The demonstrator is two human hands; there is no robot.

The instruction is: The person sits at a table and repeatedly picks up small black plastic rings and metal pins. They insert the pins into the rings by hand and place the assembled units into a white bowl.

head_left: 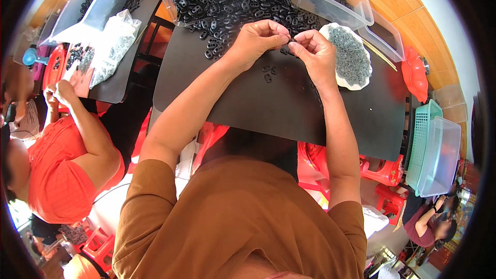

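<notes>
My left hand [260,41] and my right hand [313,51] meet over the far part of the dark table, fingertips pinched together. Between them is a small black piece [292,41], mostly covered by the fingers. Just beyond lies a large heap of black oval pieces with two holes [232,0]. A few loose black pieces [267,74] rest on the table below my hands. Right of my right hand, a white dish [326,31] holds a pile of small grey pieces [351,57], too fine to make out.
Clear plastic bins [330,5] stand at the far right, near a red tray [415,75]. Green and clear baskets [424,139] sit off the table's right edge. At left, a person in red [77,160] works at another table [116,80]. Red stools [382,170] stand below.
</notes>
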